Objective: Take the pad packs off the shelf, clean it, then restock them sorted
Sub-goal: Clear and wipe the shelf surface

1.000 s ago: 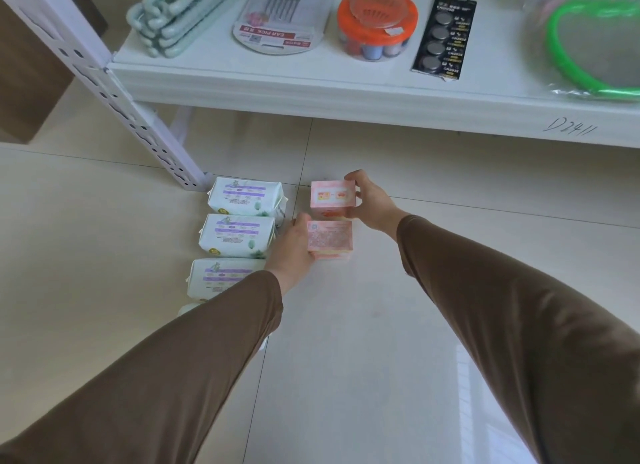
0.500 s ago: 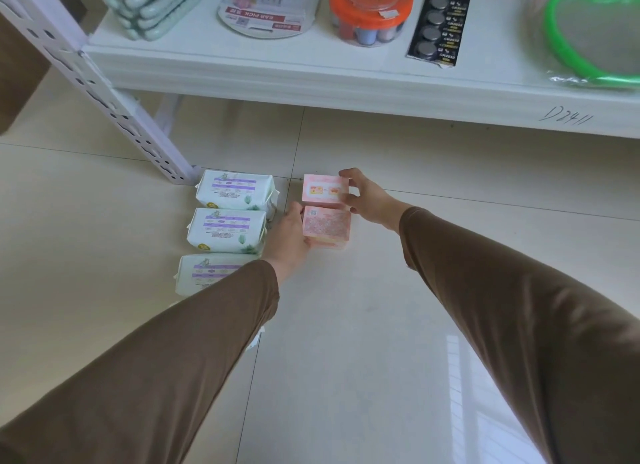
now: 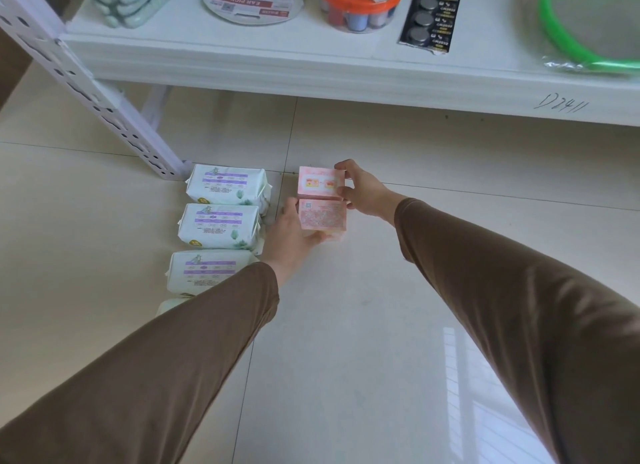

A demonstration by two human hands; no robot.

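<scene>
Head view looks down at the floor (image 3: 346,325) in front of the shelf (image 3: 311,72), with both hands working the pink pad packs. The left hand (image 3: 289,240) has its fingers wrapped around the near pink pack (image 3: 322,218), thumb on its left edge and fingertips under its lower edge. The right hand (image 3: 362,191) pinches the right side of the far pink pack (image 3: 320,183), fingers closed on it. The two pinks touch edge to edge, lined up in a column.

To do this step well, I'd square the edges so the pinks form a tidy stack-line, kept as their own group (sorting now saves hassle at restock).

Just left of the left hand's fingers sits a column of white pad packs (image 3: 227,190), close to the pinks but not touching, with the lower ones partly hidden by the sleeve (image 3: 173,359). The shelf itself is well beyond both hands' fingers.
</scene>
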